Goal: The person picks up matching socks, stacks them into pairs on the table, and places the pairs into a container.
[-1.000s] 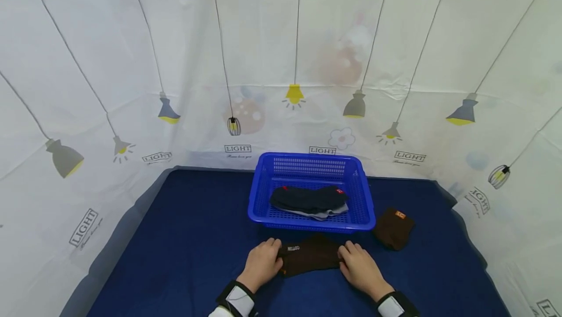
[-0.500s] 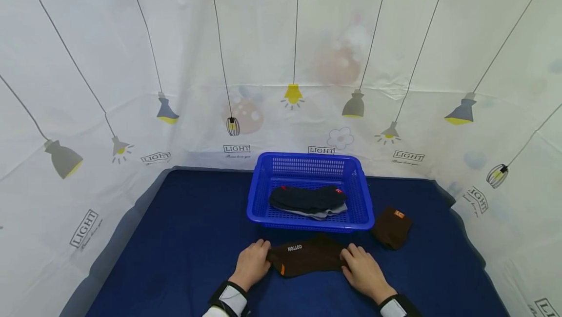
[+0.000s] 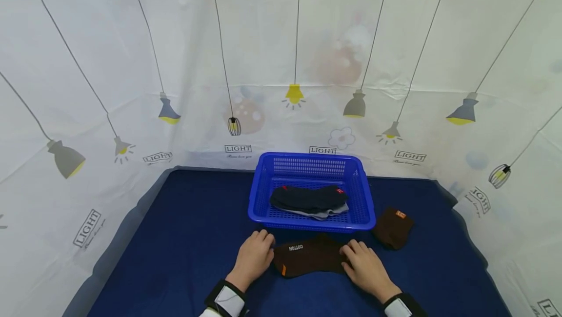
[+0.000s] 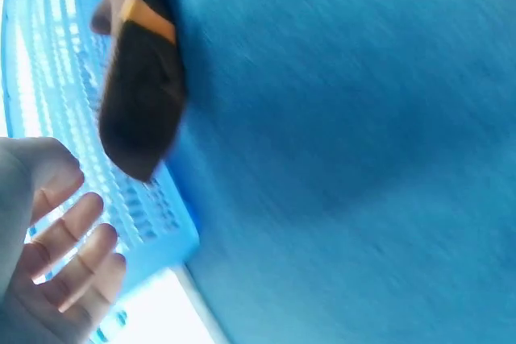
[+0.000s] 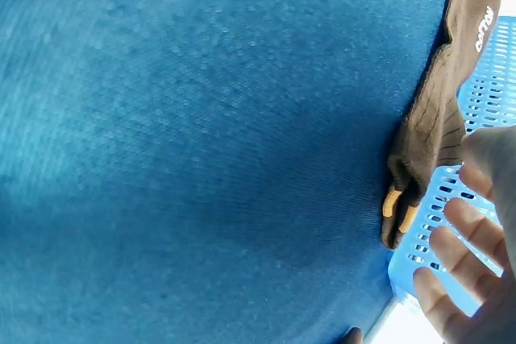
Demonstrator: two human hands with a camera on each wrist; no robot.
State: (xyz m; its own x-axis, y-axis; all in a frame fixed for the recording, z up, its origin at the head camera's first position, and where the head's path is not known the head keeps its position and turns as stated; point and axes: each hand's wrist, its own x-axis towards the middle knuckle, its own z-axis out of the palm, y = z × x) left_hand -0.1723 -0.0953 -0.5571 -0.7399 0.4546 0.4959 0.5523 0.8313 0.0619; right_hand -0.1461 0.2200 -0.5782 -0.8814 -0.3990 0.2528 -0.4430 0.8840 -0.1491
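Observation:
A brown sock (image 3: 309, 258) with white COTTON lettering and an orange stripe lies stretched out flat on the dark blue cloth. My left hand (image 3: 253, 254) is beside its left end; in the left wrist view the loosely bent fingers are apart from the sock (image 4: 143, 102). At the other end is my right hand (image 3: 367, 269). Its fingers are spread and loosely bent in the right wrist view, with the thumb close against the sock (image 5: 431, 118); whether it touches cannot be told. Two orange bands show at that end, where fabric layers lie together.
Just beyond the sock stands a blue plastic basket (image 3: 307, 225) holding dark socks (image 3: 309, 200) over a light grey one (image 3: 322, 214). To its right lies another brown sock piece (image 3: 392, 229) with an orange mark. A printed white curtain (image 3: 272, 39) rises behind and at both sides.
My left hand drew the sock's left end leftward, straightening it, then let go and moved slightly up. My right hand shifted slightly right and its fingers have loosened.

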